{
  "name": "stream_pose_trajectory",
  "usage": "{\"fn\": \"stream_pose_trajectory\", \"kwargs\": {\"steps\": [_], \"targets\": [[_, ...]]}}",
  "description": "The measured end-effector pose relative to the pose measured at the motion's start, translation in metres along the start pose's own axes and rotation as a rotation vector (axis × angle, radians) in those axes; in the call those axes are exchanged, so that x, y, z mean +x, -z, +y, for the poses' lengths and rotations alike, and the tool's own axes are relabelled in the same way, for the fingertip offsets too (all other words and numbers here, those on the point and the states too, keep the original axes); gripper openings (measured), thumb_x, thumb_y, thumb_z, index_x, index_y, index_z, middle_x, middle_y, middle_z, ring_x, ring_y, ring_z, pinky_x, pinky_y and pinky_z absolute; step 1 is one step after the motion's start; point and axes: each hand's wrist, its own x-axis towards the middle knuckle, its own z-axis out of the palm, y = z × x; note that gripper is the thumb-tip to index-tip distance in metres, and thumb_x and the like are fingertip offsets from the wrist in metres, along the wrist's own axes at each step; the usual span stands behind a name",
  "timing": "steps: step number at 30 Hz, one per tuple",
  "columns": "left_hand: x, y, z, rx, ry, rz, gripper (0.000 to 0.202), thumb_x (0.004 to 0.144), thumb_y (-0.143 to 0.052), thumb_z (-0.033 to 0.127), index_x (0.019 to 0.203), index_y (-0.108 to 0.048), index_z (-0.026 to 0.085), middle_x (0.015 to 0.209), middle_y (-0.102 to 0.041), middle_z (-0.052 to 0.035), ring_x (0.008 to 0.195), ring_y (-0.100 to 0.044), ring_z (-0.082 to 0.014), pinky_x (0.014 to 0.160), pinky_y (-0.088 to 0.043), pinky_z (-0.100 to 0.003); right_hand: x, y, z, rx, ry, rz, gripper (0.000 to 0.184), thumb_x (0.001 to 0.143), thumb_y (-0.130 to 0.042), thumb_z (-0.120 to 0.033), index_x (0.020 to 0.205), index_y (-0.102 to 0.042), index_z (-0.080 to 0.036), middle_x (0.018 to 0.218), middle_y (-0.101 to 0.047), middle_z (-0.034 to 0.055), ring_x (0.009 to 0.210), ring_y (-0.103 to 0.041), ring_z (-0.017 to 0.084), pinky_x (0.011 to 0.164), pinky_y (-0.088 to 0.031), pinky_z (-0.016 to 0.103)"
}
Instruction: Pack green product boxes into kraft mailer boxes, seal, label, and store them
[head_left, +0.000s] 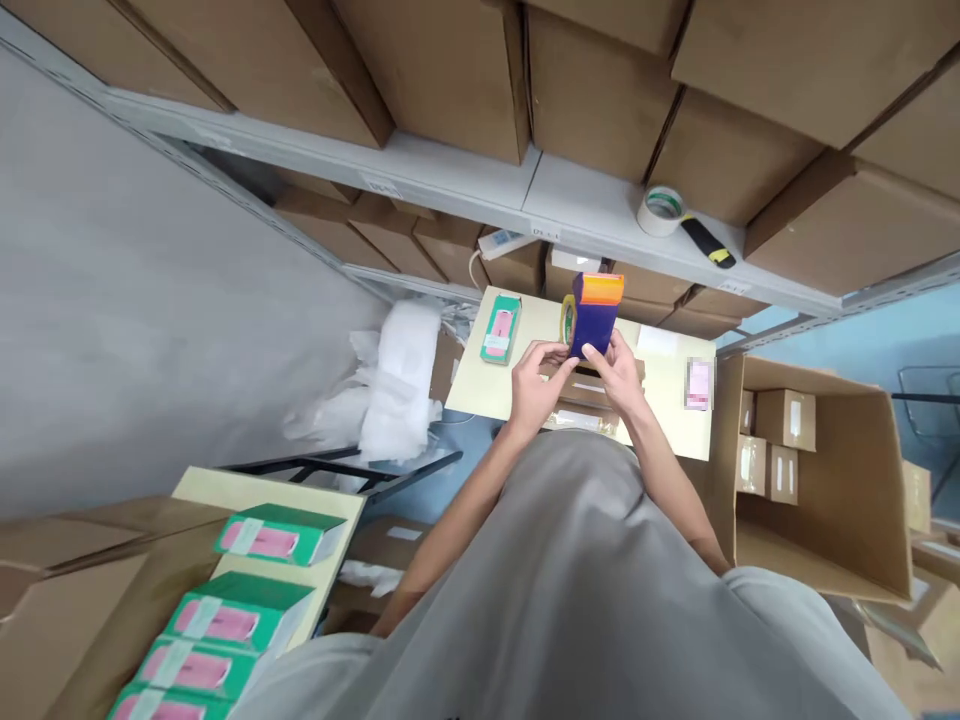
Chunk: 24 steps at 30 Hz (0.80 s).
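Purple item [596, 325], one: held over the tabletop [466, 385], long axis toward 12 to 1 o'clock, orange end farthest from me. My right hand [621, 380], at its 5 o'clock, nearer: fingers gripping it, thumb on its face. My left hand [534, 388], at its 7 o'clock: fingers bent by the lower corner; grip, I cannot tell. Tape roll [564, 318]: its 9 o'clock, just beside.
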Motion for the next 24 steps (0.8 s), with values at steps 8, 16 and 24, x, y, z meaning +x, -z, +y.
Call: {"fn": "stream_pose_trajectory", "kwargs": {"steps": [8,16,24], "targets": [[-0.032,0.022,0.02,0.18,-0.107,-0.182,0.017,0.112,-0.077,0.042,0.115,-0.078,0.025,0.11,-0.082,-0.0078,0.104,-0.079,-0.023,0.094,-0.067,-0.038,-0.058,-0.01,-0.005,0.085,-0.138,0.038,0.069,0.095,-0.084,-0.082,0.136,-0.07,-0.028,0.131,-0.084,0.0102,0.131,-0.077,0.032,0.121,-0.063,0.05],[-0.036,0.035,0.01,0.218,0.028,-0.354,0.022,0.109,-0.079,0.047,0.115,-0.082,0.026,0.112,-0.085,-0.009,0.106,-0.078,-0.026,0.099,-0.067,-0.043,-0.07,-0.002,0.023,0.072,-0.342,0.045,0.077,0.083,-0.088,-0.09,0.124,-0.077,-0.025,0.121,-0.087,0.0106,0.121,-0.081,0.033,0.115,-0.065,0.051],[0.019,0.046,0.023,0.048,0.209,-0.246,0.051,0.106,-0.076,0.068,0.136,-0.08,0.026,0.13,-0.076,-0.0111,0.12,-0.077,-0.0255,0.101,-0.067,-0.037,-0.07,0.014,0.013,-0.231,-0.256,-0.015,0.072,0.093,-0.081,-0.089,0.129,-0.08,-0.027,0.124,-0.086,0.0097,0.117,-0.079,0.033,0.111,-0.066,0.051]]}}
